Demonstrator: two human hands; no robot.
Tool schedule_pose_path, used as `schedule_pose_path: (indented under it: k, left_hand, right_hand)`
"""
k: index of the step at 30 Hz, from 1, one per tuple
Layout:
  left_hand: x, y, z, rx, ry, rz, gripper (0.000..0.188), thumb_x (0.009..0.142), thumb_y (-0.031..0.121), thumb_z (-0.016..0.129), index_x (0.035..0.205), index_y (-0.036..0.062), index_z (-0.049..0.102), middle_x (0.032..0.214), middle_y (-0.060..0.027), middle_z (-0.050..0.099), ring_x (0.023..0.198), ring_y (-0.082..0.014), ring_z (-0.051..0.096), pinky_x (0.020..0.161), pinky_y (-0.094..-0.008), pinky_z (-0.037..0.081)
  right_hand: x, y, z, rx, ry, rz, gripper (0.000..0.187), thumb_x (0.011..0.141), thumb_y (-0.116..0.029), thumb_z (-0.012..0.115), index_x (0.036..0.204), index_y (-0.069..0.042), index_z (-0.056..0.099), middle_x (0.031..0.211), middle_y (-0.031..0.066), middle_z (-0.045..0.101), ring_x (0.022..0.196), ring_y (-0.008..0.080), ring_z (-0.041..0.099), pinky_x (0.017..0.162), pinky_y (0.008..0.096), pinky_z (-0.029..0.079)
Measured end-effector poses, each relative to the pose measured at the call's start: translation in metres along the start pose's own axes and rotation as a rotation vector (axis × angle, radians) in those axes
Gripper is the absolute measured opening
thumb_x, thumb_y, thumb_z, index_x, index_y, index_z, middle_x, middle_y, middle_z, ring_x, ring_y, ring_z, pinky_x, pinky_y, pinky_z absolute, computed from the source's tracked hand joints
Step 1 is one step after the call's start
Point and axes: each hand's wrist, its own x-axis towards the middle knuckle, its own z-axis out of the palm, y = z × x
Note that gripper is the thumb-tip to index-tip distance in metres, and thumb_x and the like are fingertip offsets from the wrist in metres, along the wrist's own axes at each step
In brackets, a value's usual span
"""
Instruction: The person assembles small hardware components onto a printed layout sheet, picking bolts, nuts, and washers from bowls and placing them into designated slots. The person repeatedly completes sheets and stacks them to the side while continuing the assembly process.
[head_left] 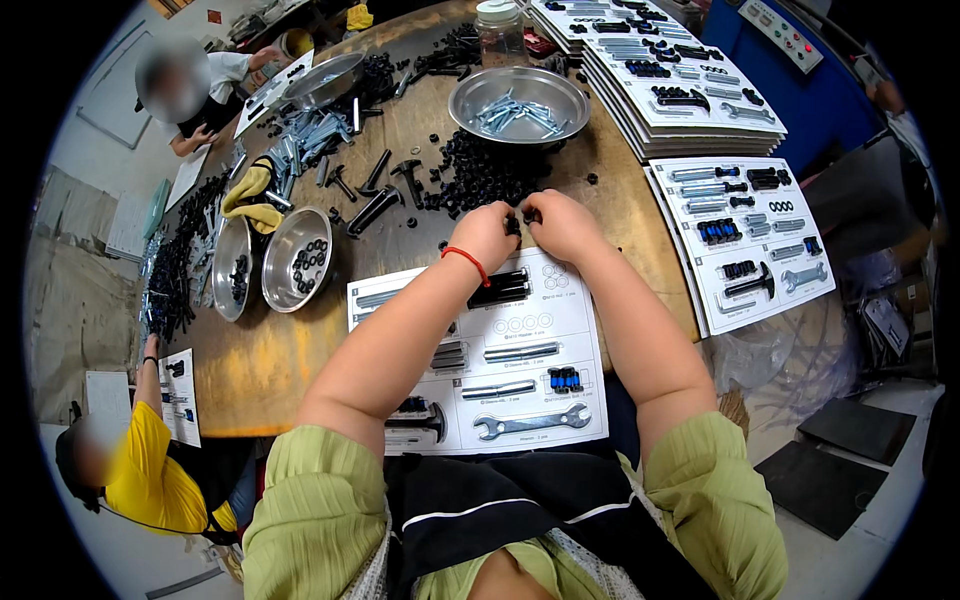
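Note:
My left hand point(484, 242), with a red cord at the wrist, pinches small black nuts point(513, 226) between its fingers. Close beside it, my right hand point(562, 226) has its fingers closed on a small black nut point(531, 215). Both hands are over the near edge of a loose heap of black nuts point(490, 172). Beneath my forearms lies a white printed card point(582, 345) with hardware on it: black bolts point(505, 290), metal sleeves point(522, 351), blue-banded black bolts point(564, 380) and an open-ended wrench point(532, 422). My left forearm hides part of the card.
A steel bowl of silver pins point(465, 95) stands beyond the heap; bowls of washers point(275, 275) and small black parts point(225, 295) are at left. Loaded cards point(690, 140) are stacked at right. T-shaped black bolts point(375, 212) lie left of the heap. Two people work across and at left.

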Motion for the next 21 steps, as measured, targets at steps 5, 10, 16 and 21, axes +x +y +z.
schedule_pose_path:
  k: [5, 10, 16, 21]
  left_hand:
    - [-0.002, 0.003, -0.009, 0.059, -0.066, -0.027, 0.038, 0.073, 0.025, 0.075, 0.1, -0.0011, 0.068, 0.09, -0.0169, 0.07, 0.086, -0.0331, 0.068, 0.079, -0.0398, 0.054]
    - [-0.003, 0.007, -0.012, 0.054, -0.062, -0.025, 0.038, 0.071, 0.027, 0.075, 0.095, -0.0019, 0.068, 0.093, -0.0198, 0.07, 0.088, -0.0352, 0.067, 0.081, -0.0415, 0.053]
    - [-0.021, 0.02, -0.028, 0.097, -0.066, -0.047, 0.039, 0.069, 0.03, 0.075, 0.094, 0.0004, 0.069, 0.097, -0.0177, 0.069, 0.09, -0.0342, 0.066, 0.082, -0.0402, 0.053]
    - [-0.049, 0.035, -0.017, 0.102, 0.062, 0.214, 0.033, 0.067, 0.027, 0.075, 0.09, 0.0045, 0.07, 0.118, -0.0119, 0.06, 0.114, -0.0284, 0.056, 0.093, -0.038, 0.05]
  right_hand:
    - [0.007, -0.005, 0.002, 0.062, -0.029, -0.071, 0.03, 0.081, -0.005, 0.06, 0.108, -0.014, 0.068, 0.114, 0.0084, 0.065, 0.108, 0.029, 0.062, 0.089, 0.0403, 0.051]
    - [0.019, -0.01, 0.004, -0.064, -0.076, -0.172, 0.029, 0.078, -0.007, 0.063, 0.106, -0.013, 0.068, 0.109, 0.0102, 0.067, 0.104, 0.0306, 0.063, 0.086, 0.0417, 0.052]
    - [0.019, -0.019, -0.006, -0.214, -0.138, -0.127, 0.026, 0.072, -0.016, 0.071, 0.095, -0.007, 0.068, 0.098, 0.0135, 0.07, 0.096, 0.0326, 0.067, 0.079, 0.0432, 0.054]
    - [0.003, -0.021, -0.02, -0.241, -0.067, 0.01, 0.033, 0.067, -0.023, 0.075, 0.095, -0.007, 0.068, 0.098, 0.013, 0.07, 0.094, 0.0315, 0.067, 0.08, 0.0416, 0.054]
